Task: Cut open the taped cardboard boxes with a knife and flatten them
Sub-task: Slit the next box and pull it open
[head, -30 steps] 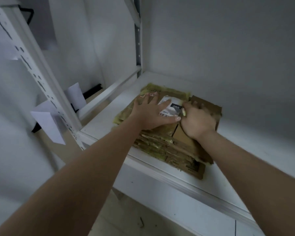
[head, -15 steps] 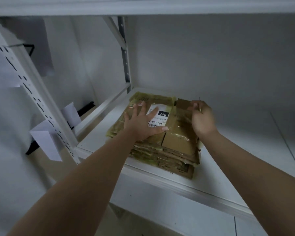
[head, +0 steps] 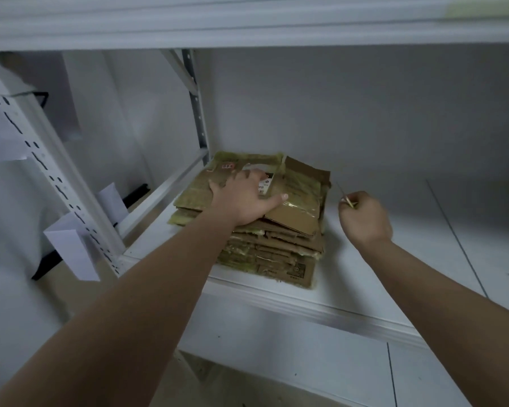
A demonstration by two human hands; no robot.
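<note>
White folded paper tags [head: 71,245] hanging on perforated white shelf upright [head: 56,183], left of frame. Stack of flattened brown taped cardboard boxes [head: 279,230] lying on white metal shelf [head: 394,259], frame centre. My left hand [head: 244,198] pressing flat on stack top, fingers spread straight. My right hand [head: 365,218] hovering right of stack, fingers curling round thin yellow-handled knife [head: 346,195], blade pointing up-left.

Stack: flattened brown cardboard boxes with yellowish tape [head: 279,248], piled on the white metal shelf [head: 365,289].
Left hand [head: 244,201]: flat on the stack's top, fingers spread beside a white label [head: 266,185].
Right hand [head: 365,218]: right of the stack, clear of it, fingers curled round a thin knife [head: 346,196].
</note>
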